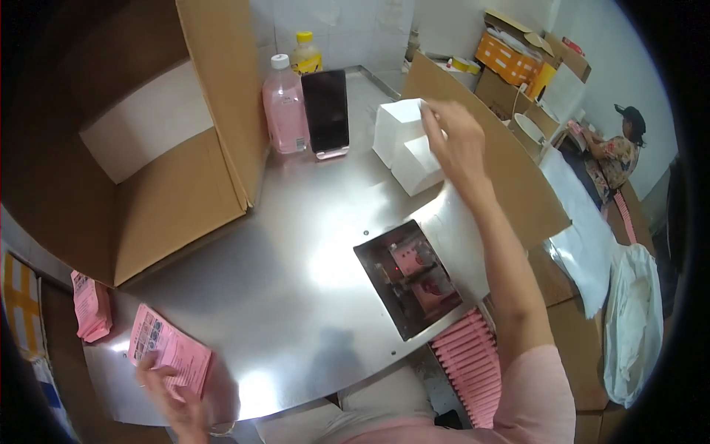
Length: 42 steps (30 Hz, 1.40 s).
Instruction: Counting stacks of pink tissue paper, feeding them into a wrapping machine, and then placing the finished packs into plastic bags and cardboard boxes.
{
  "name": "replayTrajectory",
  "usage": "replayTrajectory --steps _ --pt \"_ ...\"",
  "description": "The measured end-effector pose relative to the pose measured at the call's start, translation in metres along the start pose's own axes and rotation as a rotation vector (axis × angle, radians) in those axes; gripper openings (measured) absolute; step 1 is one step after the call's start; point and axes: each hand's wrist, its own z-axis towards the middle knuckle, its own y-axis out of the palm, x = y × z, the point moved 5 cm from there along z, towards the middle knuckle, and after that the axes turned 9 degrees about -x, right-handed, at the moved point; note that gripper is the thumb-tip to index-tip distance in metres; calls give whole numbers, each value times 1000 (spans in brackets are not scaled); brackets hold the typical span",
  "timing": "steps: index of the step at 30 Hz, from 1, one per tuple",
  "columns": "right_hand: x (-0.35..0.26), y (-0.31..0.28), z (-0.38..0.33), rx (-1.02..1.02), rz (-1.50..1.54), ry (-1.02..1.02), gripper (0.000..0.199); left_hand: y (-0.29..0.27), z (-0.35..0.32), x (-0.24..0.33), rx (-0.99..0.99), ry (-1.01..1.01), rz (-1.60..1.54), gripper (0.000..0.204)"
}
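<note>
Two small white boxes stand side by side on the metal table, toward the back right. My right hand reaches over them, thumb and fingers pinched at the top edge of the farther white box. At the near left, my left hand rests on a stack of pink printed leaflets, its fingers apart on the paper. A second pile of pink leaflets lies by the table's left edge.
A large open carton fills the back left. Beside it stand a pink bottle, a yellow-capped bottle and a phone on a stand. A rectangular opening cuts the table. A cardboard flap borders the right; a person sits beyond.
</note>
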Motion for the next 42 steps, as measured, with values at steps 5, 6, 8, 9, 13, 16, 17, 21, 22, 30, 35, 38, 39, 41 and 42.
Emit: replayTrajectory --steps 5,6,8,9,13,16,17,21,22,30,35,38,39,41,42 --pt "68 112 48 -556 -139 321 52 9 1 -56 9 -143 314 20" --pt "67 117 45 -600 -127 343 55 17 2 -53 -98 -217 297 17" --pt "63 118 33 -528 -131 351 54 24 3 -45 -174 -196 245 10" --pt "65 110 23 -539 -122 358 54 22 1 -41 -184 -198 256 10" --pt "52 62 -9 -603 -125 348 50 23 -1 -41 -166 -293 208 6" --pt "67 28 -46 -570 -114 341 53 34 7 -25 -170 -215 200 8" --pt "71 26 -46 -565 -129 351 53 36 7 -25 -174 -202 189 8" --pt "52 -9 -44 -316 -37 205 41 31 7 -36 -170 -161 29 6" --pt "37 -29 -44 4 8 -81 34 27 8 -39 -168 -251 -94 5" --pt "-1 -55 -143 -265 -256 133 15 76 20 112 -10 317 -207 18" --pt "6 -49 -140 -276 -209 164 17 129 13 165 -236 422 82 19" --pt "10 -58 -144 -204 -75 167 19 143 10 156 -236 390 -23 16" --pt "12 -57 -146 -204 -70 166 19 146 10 157 -246 403 -96 17" --pt "16 -58 -150 -143 -46 191 24 150 10 172 -235 448 -96 16" --pt "17 -61 -149 -141 -47 191 24 153 11 181 -263 479 -126 15"
